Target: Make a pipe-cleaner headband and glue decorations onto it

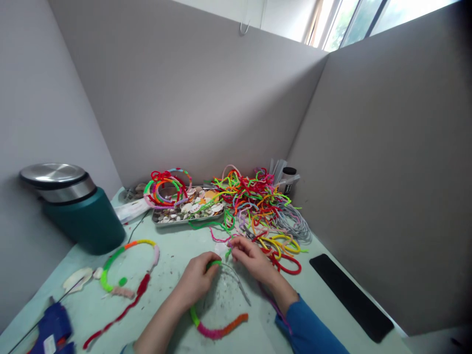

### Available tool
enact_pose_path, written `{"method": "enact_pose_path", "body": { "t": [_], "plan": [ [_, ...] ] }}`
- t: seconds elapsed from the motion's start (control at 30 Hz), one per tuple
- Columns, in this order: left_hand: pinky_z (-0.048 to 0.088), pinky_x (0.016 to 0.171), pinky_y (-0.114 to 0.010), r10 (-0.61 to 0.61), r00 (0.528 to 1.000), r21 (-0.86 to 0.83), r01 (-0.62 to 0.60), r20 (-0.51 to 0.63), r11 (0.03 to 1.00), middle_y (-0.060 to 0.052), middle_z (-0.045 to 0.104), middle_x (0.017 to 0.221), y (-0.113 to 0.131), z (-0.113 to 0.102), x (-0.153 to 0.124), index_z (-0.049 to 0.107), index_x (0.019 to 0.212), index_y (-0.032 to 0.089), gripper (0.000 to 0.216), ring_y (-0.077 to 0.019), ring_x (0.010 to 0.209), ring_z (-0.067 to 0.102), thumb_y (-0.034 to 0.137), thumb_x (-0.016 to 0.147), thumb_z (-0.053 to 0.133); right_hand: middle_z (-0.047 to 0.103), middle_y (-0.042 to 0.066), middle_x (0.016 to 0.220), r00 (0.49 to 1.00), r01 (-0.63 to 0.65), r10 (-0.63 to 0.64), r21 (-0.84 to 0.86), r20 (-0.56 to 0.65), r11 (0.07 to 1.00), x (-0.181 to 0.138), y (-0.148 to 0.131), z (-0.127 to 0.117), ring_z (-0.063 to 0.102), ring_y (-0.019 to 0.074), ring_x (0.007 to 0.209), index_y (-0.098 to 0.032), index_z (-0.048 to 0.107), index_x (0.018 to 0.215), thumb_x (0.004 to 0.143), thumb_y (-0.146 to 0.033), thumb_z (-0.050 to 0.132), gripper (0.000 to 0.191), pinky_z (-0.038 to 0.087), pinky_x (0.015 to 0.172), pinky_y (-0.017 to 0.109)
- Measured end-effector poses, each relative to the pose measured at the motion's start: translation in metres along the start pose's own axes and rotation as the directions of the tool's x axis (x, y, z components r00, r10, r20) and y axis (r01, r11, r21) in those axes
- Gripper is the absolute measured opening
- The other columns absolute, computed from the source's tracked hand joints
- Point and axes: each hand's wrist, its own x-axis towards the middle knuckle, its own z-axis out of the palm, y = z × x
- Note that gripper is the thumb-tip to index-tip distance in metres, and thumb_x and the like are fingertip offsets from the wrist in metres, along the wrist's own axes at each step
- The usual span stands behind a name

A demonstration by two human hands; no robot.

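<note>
My left hand [197, 279] is closed round a headband [217, 328] partly wrapped in green, pink and orange pipe cleaner, gripping it at its green end. My right hand [250, 258] pinches a green pipe cleaner end [227, 253] just above that band. The band's bare grey part [239, 287] curves down between my hands. Both hands rest low over the pale green table [173, 255].
A wrapped headband [127, 260] and a red pipe cleaner [118, 314] lie to the left. A blue glue gun [51, 332] sits at the near left corner. A metal tray of shells [184, 211], a pipe cleaner pile [254, 201], a teal bin [77, 209] and a black strip [350, 295] surround them.
</note>
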Motion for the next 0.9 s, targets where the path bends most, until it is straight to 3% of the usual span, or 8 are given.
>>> {"method": "enact_pose_path", "body": {
  "t": [0.23, 0.3, 0.43, 0.6, 0.9],
  "plan": [
    [0.043, 0.080, -0.027, 0.048, 0.999, -0.092, -0.047, 0.006, 0.995, -0.004, 0.070, 0.090, -0.002, -0.004, 0.003, 0.065, 0.086, 0.019, 0.019, -0.0193, 0.086, 0.061, 0.023, 0.078, 0.048, 0.063, 0.003, 0.084, 0.980, 0.193, -0.173, -0.233, 0.102, 0.953, -0.004, -0.009, 0.002, 0.057, 0.0165, 0.079, -0.021, 0.065, 0.089, 0.087, -0.019, 0.049, 0.016, 0.041, 0.074, 0.028],
    [0.043, 0.080, -0.026, 0.054, 0.998, -0.115, -0.052, 0.012, 0.992, -0.004, 0.070, 0.090, -0.003, -0.004, 0.003, 0.065, 0.086, 0.019, 0.019, -0.0190, 0.086, 0.061, 0.023, 0.078, 0.048, 0.064, 0.002, 0.082, 0.977, 0.204, -0.178, -0.264, 0.120, 0.943, -0.005, -0.011, 0.002, 0.057, 0.0158, 0.077, -0.022, 0.063, 0.095, 0.087, -0.017, 0.049, 0.017, 0.041, 0.072, 0.027],
    [0.043, 0.075, -0.025, 0.052, 0.998, -0.121, -0.048, 0.034, 0.991, -0.003, 0.069, 0.084, -0.002, -0.004, 0.003, 0.065, 0.086, 0.018, 0.020, -0.0183, 0.080, 0.060, 0.025, 0.079, 0.047, 0.062, -0.001, 0.075, 0.984, 0.164, -0.139, -0.261, 0.111, 0.951, -0.006, -0.012, 0.003, 0.057, 0.0134, 0.069, -0.021, 0.059, 0.101, 0.087, -0.015, 0.047, 0.019, 0.041, 0.065, 0.023],
    [0.042, 0.070, -0.024, 0.049, 0.998, -0.127, -0.044, 0.039, 0.991, -0.002, 0.068, 0.081, -0.001, -0.004, 0.002, 0.065, 0.089, 0.017, 0.023, -0.0174, 0.076, 0.058, 0.026, 0.081, 0.046, 0.062, 0.000, 0.078, 0.981, 0.187, -0.168, -0.260, 0.094, 0.947, -0.005, -0.011, 0.004, 0.057, 0.0138, 0.074, -0.020, 0.062, 0.088, 0.087, -0.013, 0.046, 0.017, 0.041, 0.068, 0.023],
    [0.041, 0.067, -0.023, 0.061, 0.997, -0.162, -0.052, 0.053, 0.985, -0.003, 0.067, 0.080, -0.001, -0.004, 0.001, 0.065, 0.088, 0.015, 0.022, -0.0172, 0.075, 0.057, 0.028, 0.081, 0.048, 0.059, 0.002, 0.083, 0.965, 0.243, -0.208, -0.256, 0.158, 0.936, -0.005, -0.013, 0.007, 0.054, 0.0155, 0.081, -0.020, 0.061, 0.086, 0.088, -0.015, 0.048, 0.014, 0.040, 0.074, 0.026]
  ]
}}
